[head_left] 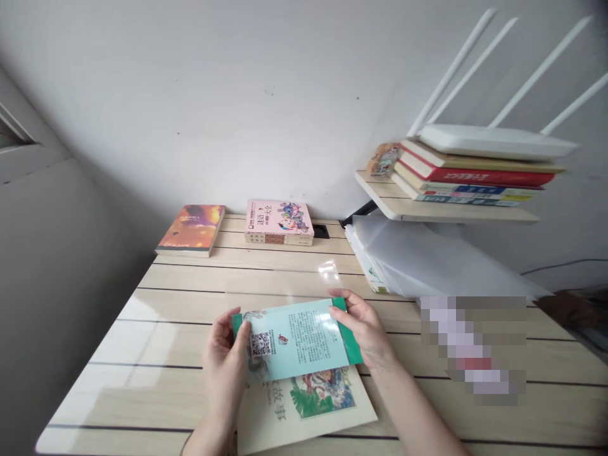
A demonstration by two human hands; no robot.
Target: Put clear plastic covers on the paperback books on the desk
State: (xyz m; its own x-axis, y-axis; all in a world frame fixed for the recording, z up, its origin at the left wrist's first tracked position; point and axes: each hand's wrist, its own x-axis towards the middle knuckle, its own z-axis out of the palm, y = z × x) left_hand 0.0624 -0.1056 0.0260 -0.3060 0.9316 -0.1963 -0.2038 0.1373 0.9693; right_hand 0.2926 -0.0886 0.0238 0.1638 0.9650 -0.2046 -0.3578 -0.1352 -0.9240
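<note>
A light-blue printed card [308, 339], with a QR code, lines of text and green ends, is held nearly level between my two hands. My left hand [225, 354] pinches its left end, thumb on top near the QR code. At the green right end, my right hand [363, 326] grips it between thumb and fingers. Clear plastic film [329, 271] stretches out beyond its far edge. Under it lies a cream book [266, 427] with a colourful picture and large characters, partly covered. Whether the card is joined to this book, I cannot tell.
An orange book [192, 229] and a pink-covered book stack [280, 218] lie at the desk's back. On the right, a small shelf [403, 209] carries stacked books [475, 174] and a white router [498, 139]. Translucent plastic sheets [418, 253] sit below, near a blurred-out patch.
</note>
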